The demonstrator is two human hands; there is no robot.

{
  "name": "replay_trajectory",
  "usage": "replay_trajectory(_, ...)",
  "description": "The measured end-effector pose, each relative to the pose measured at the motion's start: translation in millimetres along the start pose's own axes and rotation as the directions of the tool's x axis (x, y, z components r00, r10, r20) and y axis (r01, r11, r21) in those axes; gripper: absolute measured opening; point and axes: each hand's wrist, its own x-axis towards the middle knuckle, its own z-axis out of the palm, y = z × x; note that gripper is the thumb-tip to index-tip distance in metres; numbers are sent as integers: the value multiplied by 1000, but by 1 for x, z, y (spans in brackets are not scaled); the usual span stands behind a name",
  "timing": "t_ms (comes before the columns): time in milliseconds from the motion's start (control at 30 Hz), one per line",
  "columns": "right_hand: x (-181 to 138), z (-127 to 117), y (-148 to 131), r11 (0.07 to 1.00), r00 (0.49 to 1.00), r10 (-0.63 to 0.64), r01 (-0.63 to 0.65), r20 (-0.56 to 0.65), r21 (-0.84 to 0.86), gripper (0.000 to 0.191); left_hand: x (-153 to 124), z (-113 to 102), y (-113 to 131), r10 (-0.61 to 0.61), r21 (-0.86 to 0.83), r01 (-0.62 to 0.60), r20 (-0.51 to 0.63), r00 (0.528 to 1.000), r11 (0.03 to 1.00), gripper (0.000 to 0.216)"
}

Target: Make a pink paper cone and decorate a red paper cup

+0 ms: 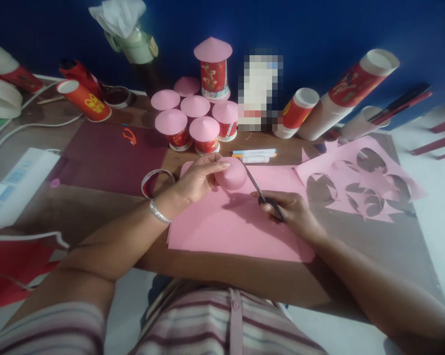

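Observation:
My left hand is closed around a small pink paper cone, held above a pink paper sheet on the table. My right hand grips black-handled scissors, whose blades point up toward the cone's right edge. A silver bracelet sits on my left wrist. Behind the hands stand several red paper cups capped with pink cones, one taller stack at the back.
Pink paper with round holes cut out lies at the right. Markers lie behind the sheet. A tape roll sits left of my hand, on a dark red sheet. Stacks of cups lie along the blue wall.

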Motion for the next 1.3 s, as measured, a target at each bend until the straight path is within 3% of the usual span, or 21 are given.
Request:
replay_trajectory(333,0,0,1,999,999,37,-36,-28,34,59,0,-1,0,30,-112,-26,32,999,993,32)
replay_trajectory(700,4,2,12,996,987,-77,69,-139,-55,47,3,1,-3,76,-296,-107,-114,991,949,13)
replay_trajectory(933,3,6,7,993,994,-110,111,-27,28,48,1,3,-9,69,-327,-87,-65,995,941,14)
replay_trajectory(1300,3,11,4,994,994,-105,106,-21,33,48,-6,11,-16,74,-301,-69,4,997,951,15)
